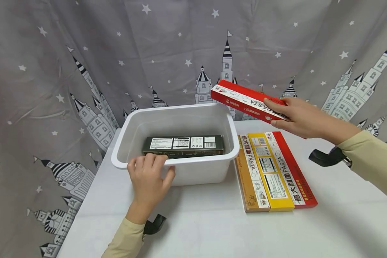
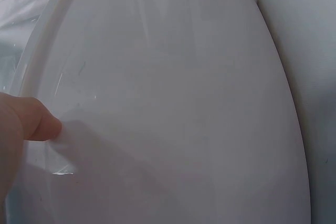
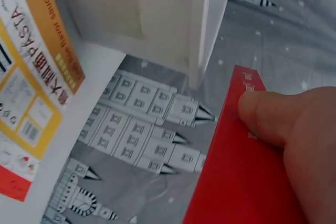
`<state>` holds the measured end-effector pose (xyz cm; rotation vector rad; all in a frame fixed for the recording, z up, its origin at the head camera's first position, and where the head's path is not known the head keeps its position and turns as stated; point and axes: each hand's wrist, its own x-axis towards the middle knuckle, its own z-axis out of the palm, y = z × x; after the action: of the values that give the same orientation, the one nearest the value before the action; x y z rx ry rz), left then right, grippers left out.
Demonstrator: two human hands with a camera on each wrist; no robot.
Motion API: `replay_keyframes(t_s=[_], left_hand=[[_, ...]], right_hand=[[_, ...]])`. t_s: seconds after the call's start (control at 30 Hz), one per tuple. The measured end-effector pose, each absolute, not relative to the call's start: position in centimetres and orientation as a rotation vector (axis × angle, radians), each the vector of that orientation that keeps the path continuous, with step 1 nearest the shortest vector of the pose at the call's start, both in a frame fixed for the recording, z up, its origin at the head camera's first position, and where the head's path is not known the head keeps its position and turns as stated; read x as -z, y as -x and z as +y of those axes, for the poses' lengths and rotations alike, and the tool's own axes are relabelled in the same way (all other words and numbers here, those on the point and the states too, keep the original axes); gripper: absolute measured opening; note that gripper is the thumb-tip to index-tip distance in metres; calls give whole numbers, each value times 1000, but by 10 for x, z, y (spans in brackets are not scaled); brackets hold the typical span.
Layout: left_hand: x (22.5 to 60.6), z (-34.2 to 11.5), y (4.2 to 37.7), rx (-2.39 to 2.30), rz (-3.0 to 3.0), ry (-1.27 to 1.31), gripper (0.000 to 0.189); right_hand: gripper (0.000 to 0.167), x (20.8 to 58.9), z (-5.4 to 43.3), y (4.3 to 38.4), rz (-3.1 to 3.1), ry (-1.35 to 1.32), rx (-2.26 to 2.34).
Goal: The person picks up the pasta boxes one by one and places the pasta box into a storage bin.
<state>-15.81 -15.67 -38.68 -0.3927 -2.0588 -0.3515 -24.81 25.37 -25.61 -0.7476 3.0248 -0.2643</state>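
Note:
My right hand (image 1: pixel 298 116) grips a red pasta box (image 1: pixel 242 98) by one end and holds it tilted in the air. The box's far end hangs over the right rim of a white plastic tub (image 1: pixel 200 170). In the right wrist view the thumb (image 3: pixel 268 114) presses on the red box (image 3: pixel 231 171). My left hand (image 1: pixel 149 181) holds the tub's near rim, fingers over the edge and thumb outside against the wall, as the left wrist view also shows. Inside the tub lies a dark box (image 1: pixel 184 145) with white label panels.
Right of the tub, an orange-brown pasta box (image 1: pixel 243 172), a yellow box (image 1: pixel 267 168) and a red-and-white pasta box (image 1: pixel 293 172) lie side by side on the white table (image 1: pixel 206 229). Behind hangs a grey curtain (image 1: pixel 167 46) printed with castles and stars.

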Motion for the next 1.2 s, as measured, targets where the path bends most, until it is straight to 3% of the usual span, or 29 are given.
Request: replay_keyframes(t_s=[0.6,1.2], left_hand=[[387,-158,159,345,-2051,398,22],[386,-158,158,340,-2073,392,20]], right_hand=[[70,238,162,263,2870,1075,88],[62,245,83,252,2638,1422,-89]])
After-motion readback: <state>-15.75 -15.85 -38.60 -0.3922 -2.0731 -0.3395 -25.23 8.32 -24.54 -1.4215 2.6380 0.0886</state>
